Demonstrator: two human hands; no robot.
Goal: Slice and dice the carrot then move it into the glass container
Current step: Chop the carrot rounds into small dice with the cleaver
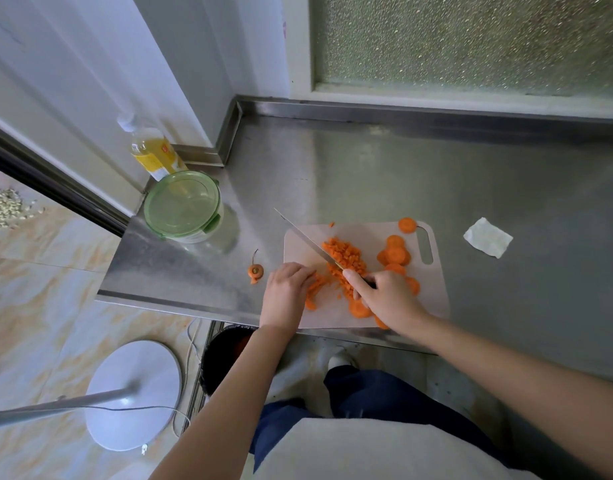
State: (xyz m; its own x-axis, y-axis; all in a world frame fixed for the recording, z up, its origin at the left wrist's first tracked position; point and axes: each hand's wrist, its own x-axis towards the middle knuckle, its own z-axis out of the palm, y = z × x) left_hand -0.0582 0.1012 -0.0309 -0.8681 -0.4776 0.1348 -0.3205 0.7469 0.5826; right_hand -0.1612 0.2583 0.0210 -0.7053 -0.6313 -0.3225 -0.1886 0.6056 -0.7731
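Right grip (384, 296) clenches flat steel knife (305, 237); left grip (287, 289) curls round carrot strips (317, 287) on smooth board (370, 233)

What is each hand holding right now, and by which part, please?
The right hand grips the knife by its handle; the left hand holds down carrot strips with curled fingers.

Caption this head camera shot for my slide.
Right hand grips knife over diced carrot on cutting board, left hand holds strips; lidded glass container nearby.
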